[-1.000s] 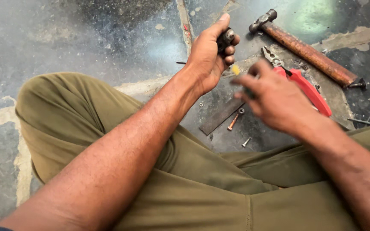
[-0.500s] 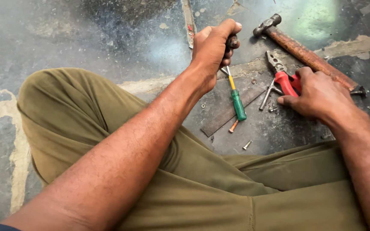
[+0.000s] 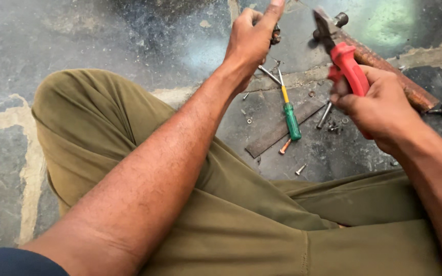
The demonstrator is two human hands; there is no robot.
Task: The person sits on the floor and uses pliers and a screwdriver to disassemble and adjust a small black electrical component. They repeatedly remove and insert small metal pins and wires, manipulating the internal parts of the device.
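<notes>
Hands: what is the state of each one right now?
Left hand: closed on a small dark part.
Right hand: closed on red-handled pliers.

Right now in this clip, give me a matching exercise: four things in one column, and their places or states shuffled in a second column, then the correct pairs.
Things:
1. pliers
2. screwdriver
3. hammer
4. small dark part

Places or states:
A. lying on the floor, green handle toward the person
B. gripped by its red handles in the right hand
C. pinched in the raised left hand
D. lying on the floor behind the right hand, partly hidden

Pairs: 1-B, 2-A, 3-D, 4-C
</notes>
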